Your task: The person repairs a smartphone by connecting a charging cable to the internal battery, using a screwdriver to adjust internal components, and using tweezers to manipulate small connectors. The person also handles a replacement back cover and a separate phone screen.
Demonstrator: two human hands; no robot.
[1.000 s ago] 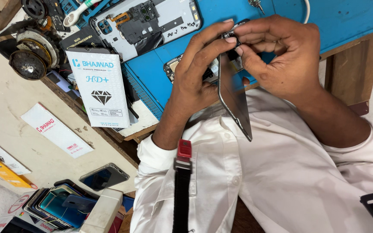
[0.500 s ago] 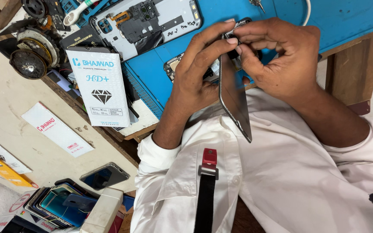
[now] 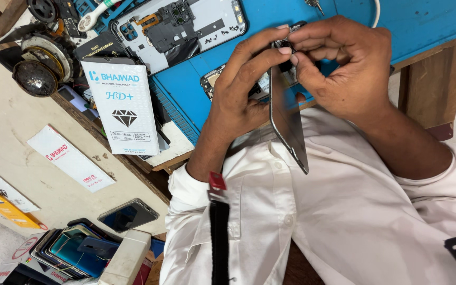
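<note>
**Two hands, one thin panel**

Both hands meet over the blue worktop. The left hand and right hand pinch the top end of a dark screen, fingers closed on it; it hangs edge-on above the white shirt. It looks light, stiff, slick and fragile, so it is best held by its edges. An opened phone lies behind.

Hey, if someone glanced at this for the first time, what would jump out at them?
Both hands, the left hand and right hand, pinch the top of a dark phone screen held on edge at centre. Behind them an opened phone lies on a blue mat, with a white box to the left.
</note>
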